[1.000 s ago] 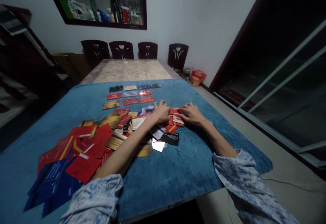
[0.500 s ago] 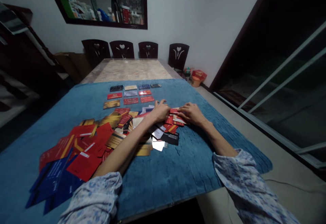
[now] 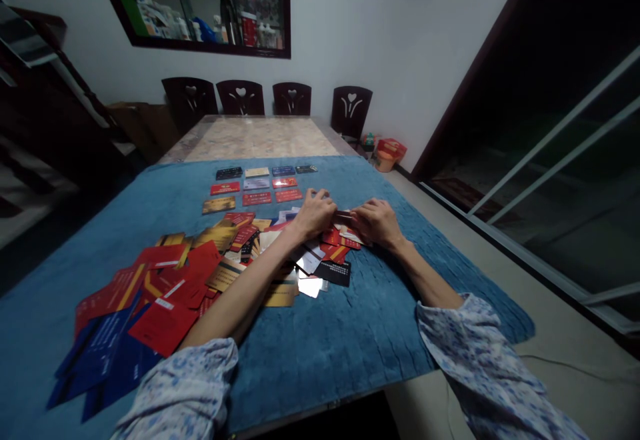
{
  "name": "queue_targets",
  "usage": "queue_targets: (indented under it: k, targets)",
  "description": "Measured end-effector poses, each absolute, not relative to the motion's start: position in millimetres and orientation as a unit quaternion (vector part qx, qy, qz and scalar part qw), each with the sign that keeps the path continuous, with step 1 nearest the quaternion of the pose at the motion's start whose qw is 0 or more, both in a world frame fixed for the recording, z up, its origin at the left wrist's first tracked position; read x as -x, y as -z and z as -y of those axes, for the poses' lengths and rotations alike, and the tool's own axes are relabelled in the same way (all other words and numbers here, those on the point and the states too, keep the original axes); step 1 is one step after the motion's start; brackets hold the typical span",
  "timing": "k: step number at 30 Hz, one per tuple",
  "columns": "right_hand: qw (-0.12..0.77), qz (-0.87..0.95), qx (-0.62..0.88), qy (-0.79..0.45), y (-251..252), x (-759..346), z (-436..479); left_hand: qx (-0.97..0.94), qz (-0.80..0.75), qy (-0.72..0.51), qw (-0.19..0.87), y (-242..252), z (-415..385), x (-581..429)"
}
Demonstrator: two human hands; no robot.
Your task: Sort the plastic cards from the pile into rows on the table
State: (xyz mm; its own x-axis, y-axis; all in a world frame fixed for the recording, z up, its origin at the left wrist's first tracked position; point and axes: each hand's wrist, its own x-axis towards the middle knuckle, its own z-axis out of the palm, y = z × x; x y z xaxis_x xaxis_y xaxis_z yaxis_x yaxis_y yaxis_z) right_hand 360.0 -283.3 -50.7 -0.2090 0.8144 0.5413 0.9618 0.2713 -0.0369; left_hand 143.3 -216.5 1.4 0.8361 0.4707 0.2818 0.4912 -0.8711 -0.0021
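Observation:
Between my two hands a dark reddish card (image 3: 343, 215) is seen nearly edge-on, just above the right part of a loose card pile. My left hand (image 3: 316, 215), fingers curled, closes on the card's left end. At its right end the fingers of my right hand (image 3: 376, 222) are bent round it. Beneath them lie red cards (image 3: 336, 252), a black card (image 3: 334, 272) and a whitish card (image 3: 310, 259). The pile spreads left with gold cards (image 3: 226, 273), red cards (image 3: 165, 325) and blue cards (image 3: 103, 353). My left forearm hides part of it.
Beyond the pile, small card stacks stand in rows, among them a gold stack (image 3: 220, 205) and a black stack (image 3: 229, 173). A blue cloth (image 3: 380, 333) covers the near table; bare marble-like top (image 3: 265, 137) shows behind. Dark chairs (image 3: 351, 107) stand at the far end.
The red card between my hands has tipped from showing its face to nearly edge-on. Both hands have risen slightly, and the left fingers have curled in more. The pile lies the same.

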Motion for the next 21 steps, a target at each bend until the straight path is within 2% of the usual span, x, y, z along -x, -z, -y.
queue_targets:
  k: [11, 21]
  targets:
    - [0.296, 0.722, 0.607, 0.153, 56, -360, 281, 0.946, 0.298, 0.125, -0.001, -8, 218, -144]
    - [0.3, 0.722, 0.611, 0.124, 56, -358, 281, 0.934, 0.317, 0.157, -0.046, 1, 213, -145]
